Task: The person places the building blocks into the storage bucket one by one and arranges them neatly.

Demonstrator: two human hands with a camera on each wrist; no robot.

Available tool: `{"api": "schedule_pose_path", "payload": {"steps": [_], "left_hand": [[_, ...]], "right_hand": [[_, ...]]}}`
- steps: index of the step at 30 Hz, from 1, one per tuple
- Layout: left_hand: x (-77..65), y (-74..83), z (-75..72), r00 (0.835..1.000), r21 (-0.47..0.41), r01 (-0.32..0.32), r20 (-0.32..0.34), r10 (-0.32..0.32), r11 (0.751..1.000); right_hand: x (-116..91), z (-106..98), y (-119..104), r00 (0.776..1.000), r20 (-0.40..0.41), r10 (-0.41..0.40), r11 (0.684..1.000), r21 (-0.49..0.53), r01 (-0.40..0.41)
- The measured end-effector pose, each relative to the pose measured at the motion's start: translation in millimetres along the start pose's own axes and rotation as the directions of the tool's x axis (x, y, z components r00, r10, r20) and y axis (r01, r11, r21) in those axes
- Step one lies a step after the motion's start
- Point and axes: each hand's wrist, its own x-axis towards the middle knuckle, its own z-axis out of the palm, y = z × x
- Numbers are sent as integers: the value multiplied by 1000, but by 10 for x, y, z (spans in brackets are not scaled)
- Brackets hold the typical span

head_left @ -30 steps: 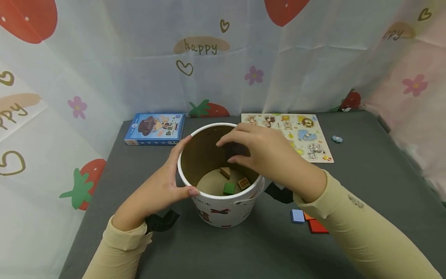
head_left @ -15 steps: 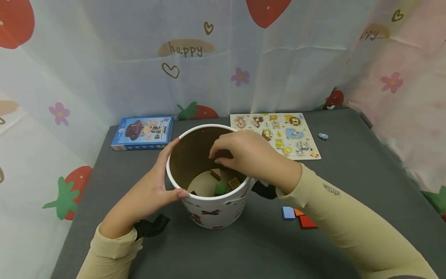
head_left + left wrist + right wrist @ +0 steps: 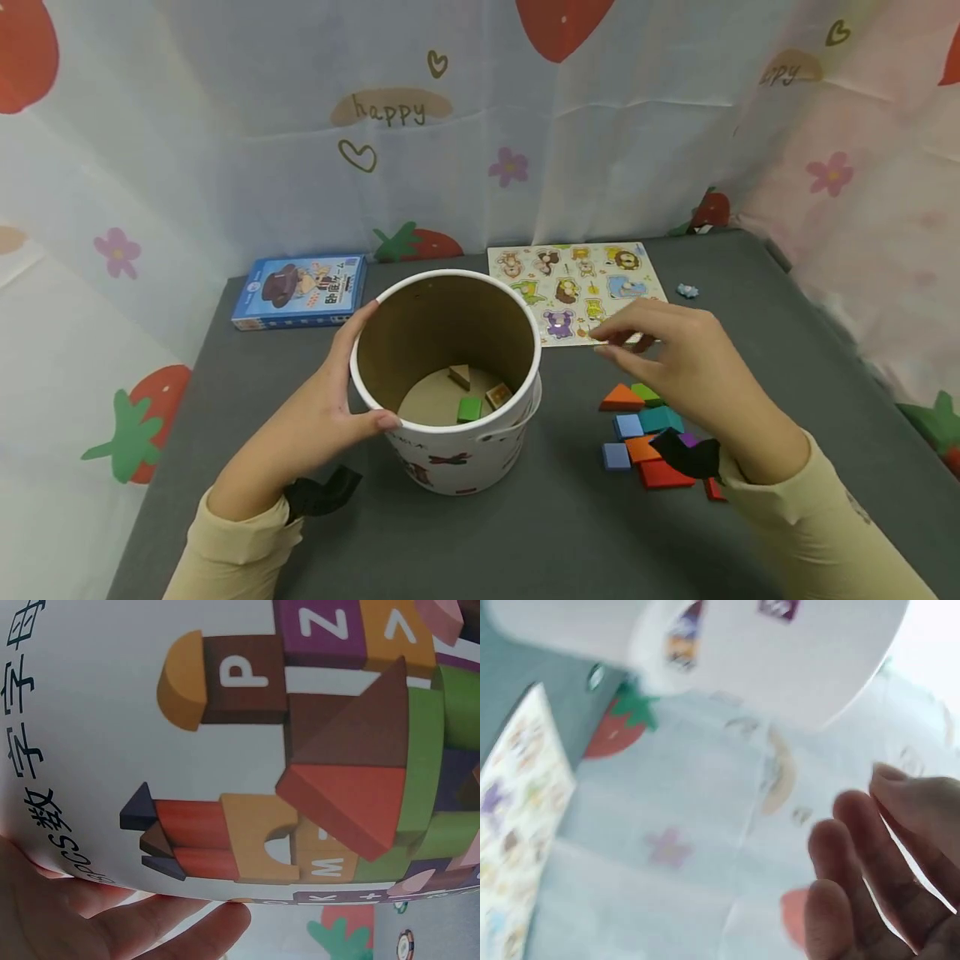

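Note:
A white bucket (image 3: 457, 471) with block pictures on its wall stands upright on the grey table. My left hand (image 3: 326, 408) holds its left side, thumb at the front rim and fingers along the outer wall. Inside, on the bottom, lie a green block (image 3: 469, 408), a brown block (image 3: 498, 395) and a wooden wedge (image 3: 460, 377). To the right of the bucket my right hand (image 3: 678, 358) hovers above loose coloured blocks, fingers loosely bent and nothing showing between them. Below it are an orange triangle block (image 3: 622, 398), a teal block (image 3: 660, 419) and a red block (image 3: 666, 475).
A blue game box (image 3: 300, 292) lies at the back left. An animal puzzle board (image 3: 562, 271) is behind the bucket to the right, with a small pale blue piece (image 3: 687, 291) farther right. A printed curtain (image 3: 450, 183) hangs along the table's back.
My right hand has come up out of the bucket and moved right, over the loose blocks. More of those blocks now show. The left hand has kept its hold on the bucket.

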Motion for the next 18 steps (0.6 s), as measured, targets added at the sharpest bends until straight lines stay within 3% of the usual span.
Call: {"api": "schedule_pose_path", "payload": {"steps": [4, 8, 13, 18], "left_hand": [[-5, 8, 2, 1000, 8, 9, 1, -9, 1000], [-21, 6, -4, 1000, 10, 19, 2, -19, 1000], [-26, 3, -13, 1000, 10, 15, 1, -15, 1000], [0, 9, 0, 1000, 4, 1, 4, -1, 1000]], "right_hand": [[-262, -4, 216, 982, 95, 164, 985, -60, -159], [-425, 116, 465, 930, 225, 290, 957, -82, -279], [-487, 348, 761, 884, 339, 323, 945, -71, -319], [-463, 530, 884, 852, 422, 309, 951, -125, -283]]}}
